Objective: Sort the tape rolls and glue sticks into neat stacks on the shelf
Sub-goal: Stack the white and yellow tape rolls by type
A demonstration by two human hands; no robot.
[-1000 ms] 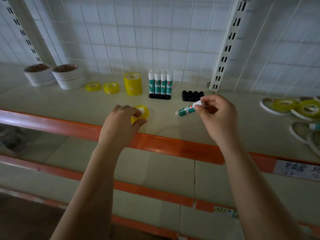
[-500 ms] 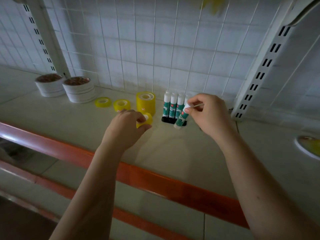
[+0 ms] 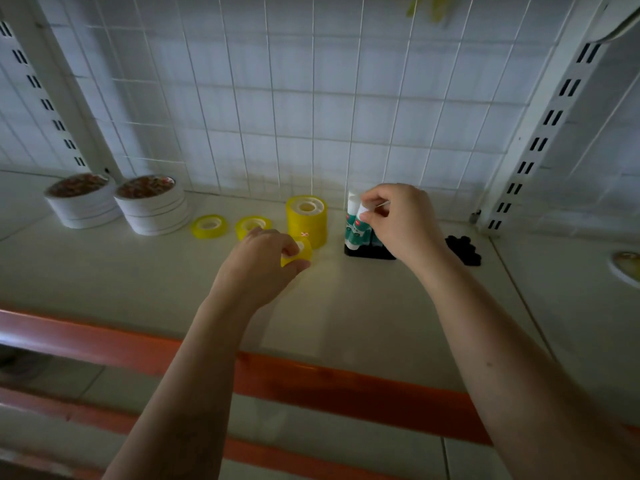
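Observation:
My left hand (image 3: 263,261) grips a small yellow tape roll (image 3: 300,252) just in front of a tall stack of yellow tape rolls (image 3: 306,220) on the shelf (image 3: 346,306). My right hand (image 3: 401,223) pinches the white top of a green-and-white glue stick (image 3: 356,228), holding it upright at the front of the row of glue sticks standing on a black base (image 3: 367,252). Most of that row is hidden behind my right hand. Two single yellow rolls (image 3: 209,226) (image 3: 252,225) lie flat to the left of the tall stack.
Two stacks of white tape rolls (image 3: 83,206) (image 3: 150,209) stand at the back left. An empty black holder (image 3: 463,250) lies right of the glue sticks. A wide roll (image 3: 627,268) shows at the right edge. An orange rail (image 3: 311,379) runs along the shelf front; wire grid behind.
Both hands have moved away from the shelf's front toward the back. The glue stick has gone from slanted in the air to upright at the row. The yellow roll has come close to the tall stack.

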